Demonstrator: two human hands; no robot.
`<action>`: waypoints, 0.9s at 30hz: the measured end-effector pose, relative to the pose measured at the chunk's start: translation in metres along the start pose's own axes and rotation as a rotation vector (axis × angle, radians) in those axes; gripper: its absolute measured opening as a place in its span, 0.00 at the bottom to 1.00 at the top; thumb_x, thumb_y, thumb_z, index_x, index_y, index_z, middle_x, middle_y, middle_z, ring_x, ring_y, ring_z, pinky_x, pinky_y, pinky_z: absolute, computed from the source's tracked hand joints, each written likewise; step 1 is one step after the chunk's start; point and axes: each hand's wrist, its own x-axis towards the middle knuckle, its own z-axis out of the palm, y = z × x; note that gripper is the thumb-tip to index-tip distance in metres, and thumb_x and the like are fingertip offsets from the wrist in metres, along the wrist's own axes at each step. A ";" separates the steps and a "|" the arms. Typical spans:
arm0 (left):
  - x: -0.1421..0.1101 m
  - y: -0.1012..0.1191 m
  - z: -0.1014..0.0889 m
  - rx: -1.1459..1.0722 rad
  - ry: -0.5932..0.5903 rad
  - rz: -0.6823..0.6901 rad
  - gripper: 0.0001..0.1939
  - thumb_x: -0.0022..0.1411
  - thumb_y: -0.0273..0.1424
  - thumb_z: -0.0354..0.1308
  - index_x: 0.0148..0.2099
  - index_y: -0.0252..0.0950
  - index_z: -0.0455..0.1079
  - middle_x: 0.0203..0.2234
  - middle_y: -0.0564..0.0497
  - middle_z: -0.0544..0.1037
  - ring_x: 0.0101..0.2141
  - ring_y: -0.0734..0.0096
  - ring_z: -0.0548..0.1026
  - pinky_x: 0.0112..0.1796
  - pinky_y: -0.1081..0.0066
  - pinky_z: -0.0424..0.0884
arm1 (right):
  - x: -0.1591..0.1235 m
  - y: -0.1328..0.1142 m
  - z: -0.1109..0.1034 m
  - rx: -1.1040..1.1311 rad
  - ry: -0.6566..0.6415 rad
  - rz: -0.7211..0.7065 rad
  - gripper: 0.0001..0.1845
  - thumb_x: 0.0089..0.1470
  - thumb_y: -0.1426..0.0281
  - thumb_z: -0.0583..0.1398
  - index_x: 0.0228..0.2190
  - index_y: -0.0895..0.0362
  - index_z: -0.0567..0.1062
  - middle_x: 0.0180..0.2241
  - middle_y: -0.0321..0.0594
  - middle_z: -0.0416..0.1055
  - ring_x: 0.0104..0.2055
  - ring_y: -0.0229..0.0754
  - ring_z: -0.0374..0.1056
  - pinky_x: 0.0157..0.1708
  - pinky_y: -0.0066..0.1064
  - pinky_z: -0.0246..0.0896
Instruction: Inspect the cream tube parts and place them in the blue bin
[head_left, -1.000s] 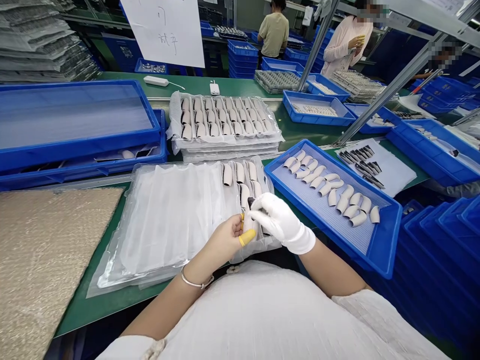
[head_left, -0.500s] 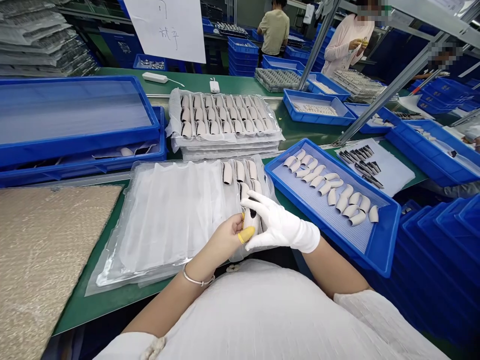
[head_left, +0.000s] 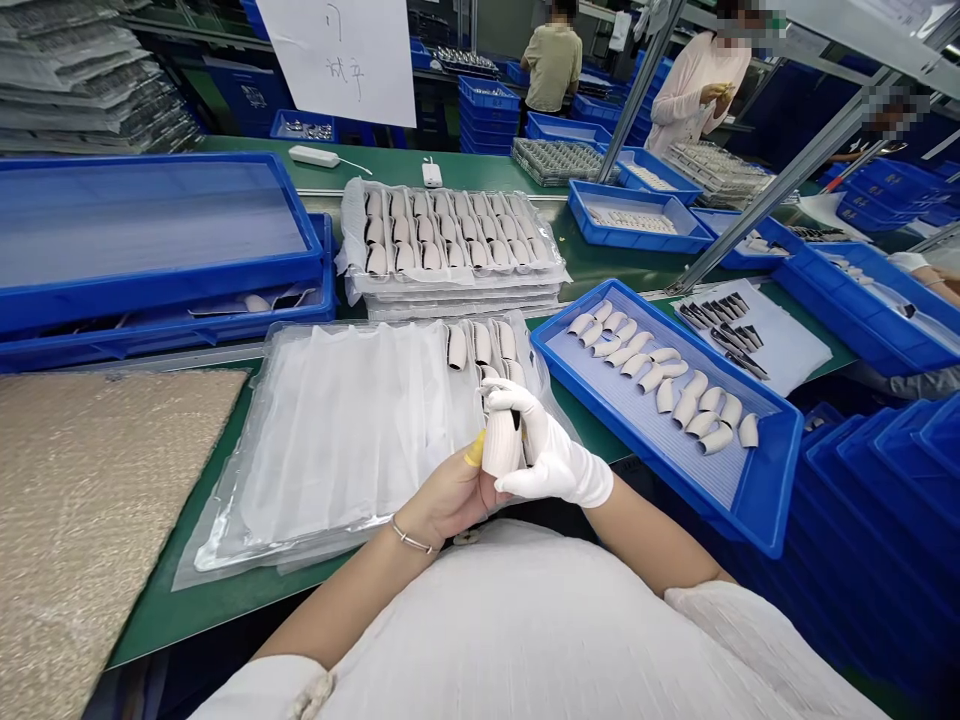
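Between my two hands is a cream curved shell piece with a dark inside. My left hand, bare with a yellow finger cot, grips its left side. My right hand, in a white glove, curls its fingers and thumb around the top and right side. Both hands are over the near right part of a paper-lined tray. Several similar cream pieces lie in the tray's right-hand grooves, some partly hidden by my glove.
Right of my hands, a blue bin holds loose cream pieces. Behind the tray stands a stack of filled trays. Blue bins and a bubble-wrap sheet lie to the left. A metal post slants at right; people work beyond.
The cream piece has turned so that more of its ribbed outer face shows. My left thumb has shifted up along its side, and my right fingers have closed in around it.
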 end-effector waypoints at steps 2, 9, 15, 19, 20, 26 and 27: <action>0.001 -0.004 -0.003 -0.052 -0.047 -0.012 0.16 0.56 0.40 0.70 0.40 0.34 0.76 0.30 0.50 0.78 0.30 0.71 0.74 0.34 0.70 0.72 | -0.001 -0.001 0.002 0.067 -0.014 -0.002 0.44 0.47 0.53 0.70 0.60 0.50 0.59 0.68 0.52 0.50 0.70 0.57 0.49 0.67 0.53 0.47; 0.001 -0.006 -0.015 -0.191 -0.088 0.012 0.27 0.56 0.50 0.67 0.42 0.30 0.76 0.33 0.43 0.81 0.35 0.64 0.79 0.31 0.72 0.74 | -0.003 -0.003 0.001 0.095 -0.049 0.018 0.42 0.48 0.56 0.71 0.59 0.47 0.62 0.70 0.48 0.48 0.73 0.56 0.41 0.69 0.52 0.38; 0.001 -0.004 -0.010 -0.280 -0.047 0.034 0.22 0.53 0.43 0.72 0.43 0.32 0.77 0.36 0.48 0.83 0.32 0.72 0.80 0.36 0.74 0.77 | -0.003 -0.006 0.004 0.160 0.063 0.109 0.31 0.47 0.57 0.72 0.51 0.49 0.71 0.66 0.46 0.55 0.70 0.55 0.49 0.68 0.51 0.43; 0.000 -0.006 -0.007 -0.267 -0.048 -0.008 0.23 0.52 0.42 0.73 0.43 0.31 0.76 0.33 0.49 0.82 0.33 0.72 0.80 0.39 0.75 0.78 | 0.000 -0.004 0.004 0.214 0.212 0.201 0.19 0.54 0.59 0.68 0.45 0.50 0.75 0.60 0.44 0.64 0.67 0.51 0.56 0.67 0.48 0.50; -0.001 -0.006 -0.006 -0.255 -0.047 -0.018 0.24 0.51 0.43 0.73 0.43 0.30 0.76 0.32 0.48 0.82 0.32 0.72 0.80 0.38 0.75 0.77 | 0.002 -0.001 0.003 0.226 0.262 0.220 0.16 0.55 0.59 0.68 0.44 0.51 0.76 0.58 0.43 0.66 0.65 0.50 0.60 0.66 0.47 0.53; -0.002 -0.008 -0.003 -0.177 0.002 0.058 0.24 0.50 0.43 0.73 0.45 0.33 0.75 0.35 0.48 0.81 0.34 0.71 0.79 0.38 0.72 0.76 | 0.006 0.011 -0.006 0.189 0.559 0.415 0.19 0.59 0.57 0.63 0.48 0.54 0.72 0.48 0.44 0.73 0.50 0.47 0.71 0.56 0.45 0.66; -0.002 -0.007 -0.003 -0.165 0.024 0.092 0.24 0.51 0.42 0.73 0.45 0.34 0.75 0.36 0.49 0.81 0.34 0.71 0.78 0.39 0.72 0.76 | 0.003 0.009 -0.006 0.149 0.514 0.425 0.24 0.58 0.55 0.64 0.52 0.54 0.70 0.49 0.45 0.72 0.51 0.48 0.71 0.56 0.46 0.66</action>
